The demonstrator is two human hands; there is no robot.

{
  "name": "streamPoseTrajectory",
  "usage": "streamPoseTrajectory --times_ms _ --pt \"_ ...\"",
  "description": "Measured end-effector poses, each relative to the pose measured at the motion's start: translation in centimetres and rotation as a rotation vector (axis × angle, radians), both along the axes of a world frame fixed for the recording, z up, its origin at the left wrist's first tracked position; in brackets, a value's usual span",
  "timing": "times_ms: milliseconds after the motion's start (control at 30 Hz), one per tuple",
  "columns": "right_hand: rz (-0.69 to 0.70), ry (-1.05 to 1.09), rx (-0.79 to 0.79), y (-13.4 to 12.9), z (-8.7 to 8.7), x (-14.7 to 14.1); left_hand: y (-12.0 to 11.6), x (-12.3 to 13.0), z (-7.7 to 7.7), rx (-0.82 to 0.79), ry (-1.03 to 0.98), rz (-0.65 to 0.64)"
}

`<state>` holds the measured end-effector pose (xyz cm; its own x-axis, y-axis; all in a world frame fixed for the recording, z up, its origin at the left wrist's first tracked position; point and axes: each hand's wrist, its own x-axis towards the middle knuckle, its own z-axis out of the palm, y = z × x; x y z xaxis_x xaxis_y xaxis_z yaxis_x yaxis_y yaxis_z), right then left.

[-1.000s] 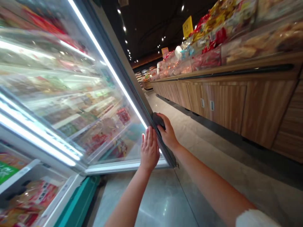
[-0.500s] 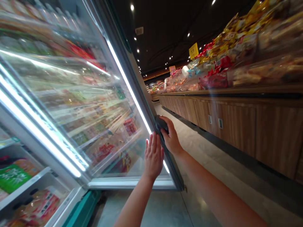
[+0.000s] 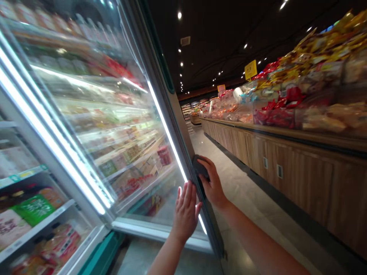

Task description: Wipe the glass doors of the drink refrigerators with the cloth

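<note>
Hands (image 3: 186, 214) (image 3: 210, 182) and freezer door (image 3: 114, 126) further right

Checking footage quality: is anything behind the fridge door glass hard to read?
Head view: the glass fridge door carries bright LED glare and blurs the packages behind it; the wide lens bends the wooden counter; the left hand looks sharp.

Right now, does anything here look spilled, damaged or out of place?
Nothing stands out: the glass cooler door stands open, with the right hand on its black handle and the left hand flat on the glass.
</note>
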<state>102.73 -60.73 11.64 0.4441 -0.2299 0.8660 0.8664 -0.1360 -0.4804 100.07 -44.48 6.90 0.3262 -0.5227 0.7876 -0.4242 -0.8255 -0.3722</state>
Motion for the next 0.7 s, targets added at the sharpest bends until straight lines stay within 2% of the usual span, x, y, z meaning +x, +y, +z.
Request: streamPoseTrajectory --times_ms 100,167,233,333,400,467,600,633,700 --pt "-0.002 0.039 -0.046 -0.2 -2.1 -0.8 0.0 -0.4 0.5 0.022 0.026 0.019" --pt "-0.017 0.055 -0.067 -0.3 -2.5 -1.2 0.0 -0.6 0.9 0.041 0.048 0.018" --pt "-0.044 0.032 -0.07 -0.3 -0.7 -1.0 0.1 -0.9 1.2 0.064 0.074 0.006" --pt "-0.088 -0.059 -0.078 -0.2 4.6 -0.1 0.0 -1.3 1.6 0.083 0.11 -0.001" --pt "-0.133 -0.125 -0.082 -0.1 7.3 0.2 -0.1 -1.6 1.6 0.079 0.135 0.003" --pt "-0.165 -0.155 -0.102 -0.1 7.8 -0.1 -0.1 -1.7 1.5 0.076 0.157 0.006" --pt "-0.203 -0.136 -0.16 -0.2 5.2 -1.3 0.0 -1.8 1.6 0.093 0.178 0.0" --pt "-0.217 -0.139 -0.166 -0.1 5.1 -1.3 0.1 -1.7 1.8 0.1 0.173 -0.007" --pt "-0.246 -0.165 -0.163 0.1 6.7 -0.9 0.0 -1.6 2.4 0.109 0.149 -0.027"
